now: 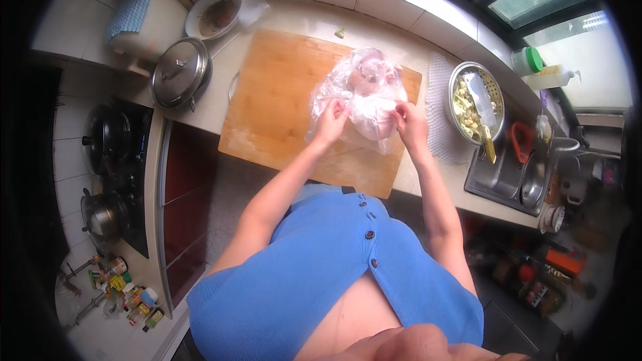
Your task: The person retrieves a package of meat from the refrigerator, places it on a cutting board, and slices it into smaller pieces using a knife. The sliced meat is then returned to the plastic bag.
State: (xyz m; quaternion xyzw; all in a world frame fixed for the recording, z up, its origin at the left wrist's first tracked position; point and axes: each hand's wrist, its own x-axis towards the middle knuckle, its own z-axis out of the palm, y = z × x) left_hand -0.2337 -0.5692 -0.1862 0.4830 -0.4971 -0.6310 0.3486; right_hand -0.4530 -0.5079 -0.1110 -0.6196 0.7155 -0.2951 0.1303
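A clear plastic bag (pixel 373 105) lies on the right half of a wooden board (pixel 281 100). Pinkish food, perhaps raw meat, shows through the crumpled film. My left hand (pixel 332 121) pinches the near left side of the bag between thumb and fingers. At the bag's near right side, my right hand (pixel 409 123) pinches the film in the same way. The exact kind of food inside cannot be told through the creases and glare.
Left of the board are a lidded steel pot (pixel 181 74) and a white bowl (pixel 213 13). To the right, a metal colander (pixel 476 103) holds chopped vegetables and a cleaver (pixel 482 103), beside the sink (pixel 494 173). A small green scrap (pixel 339 33) lies behind the board.
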